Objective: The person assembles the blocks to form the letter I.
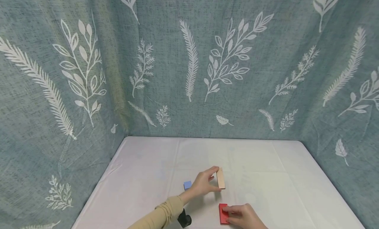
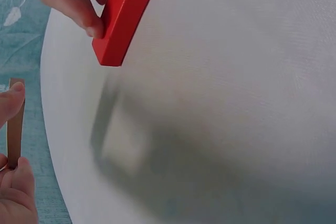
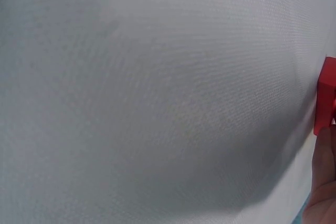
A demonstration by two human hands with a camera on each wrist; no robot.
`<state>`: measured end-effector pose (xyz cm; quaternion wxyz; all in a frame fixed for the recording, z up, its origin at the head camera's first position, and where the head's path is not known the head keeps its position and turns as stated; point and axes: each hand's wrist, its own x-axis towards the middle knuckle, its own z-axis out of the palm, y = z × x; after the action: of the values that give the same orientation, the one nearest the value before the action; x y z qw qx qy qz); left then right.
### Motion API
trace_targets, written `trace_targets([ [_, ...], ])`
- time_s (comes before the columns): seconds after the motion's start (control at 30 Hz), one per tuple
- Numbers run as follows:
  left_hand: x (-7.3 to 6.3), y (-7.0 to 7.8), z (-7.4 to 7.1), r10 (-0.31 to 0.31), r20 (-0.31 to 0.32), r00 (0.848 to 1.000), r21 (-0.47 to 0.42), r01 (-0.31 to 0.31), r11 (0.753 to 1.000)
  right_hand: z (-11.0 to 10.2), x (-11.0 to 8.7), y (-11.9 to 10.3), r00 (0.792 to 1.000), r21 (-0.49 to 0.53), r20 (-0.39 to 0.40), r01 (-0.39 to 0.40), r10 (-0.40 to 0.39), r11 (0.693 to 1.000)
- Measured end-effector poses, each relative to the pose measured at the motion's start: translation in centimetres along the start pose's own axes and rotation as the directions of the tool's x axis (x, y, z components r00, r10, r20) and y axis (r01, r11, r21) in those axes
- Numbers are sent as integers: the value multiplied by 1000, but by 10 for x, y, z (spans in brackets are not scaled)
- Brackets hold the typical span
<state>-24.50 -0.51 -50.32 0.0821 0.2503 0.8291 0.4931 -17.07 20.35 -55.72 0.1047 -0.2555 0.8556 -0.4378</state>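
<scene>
1. Left hand: I see it pinching the wooden block by its far and near ends, above the tabletop.
2. Right hand: I see it gripping the red block, nearer than the wooden block; I cannot tell whether the block touches the tabletop.
3. Blue block: on the tabletop, left of the left hand.
4. Handling: I judge both held blocks light, stiff and not fragile; smooth faces may slip.
5. Hold points: I recommend opposite ends or long edges, with even pressure.
</scene>
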Motion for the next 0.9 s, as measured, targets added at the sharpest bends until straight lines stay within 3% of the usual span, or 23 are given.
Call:
trace_targets([
  [0.3,0,-3,5,-13,-3,1000,24,13,1000,1,0,1,1000,51,14,-20,19,998],
  [0.67,-3,-3,8,-20,39,999,34,19,999,2,-3,4,995,27,-23,103,-102,994],
  [0.9,-3,-11,12,-45,67,997,49,42,998,1,-1,2,1000,73,7,21,-22,997],
])
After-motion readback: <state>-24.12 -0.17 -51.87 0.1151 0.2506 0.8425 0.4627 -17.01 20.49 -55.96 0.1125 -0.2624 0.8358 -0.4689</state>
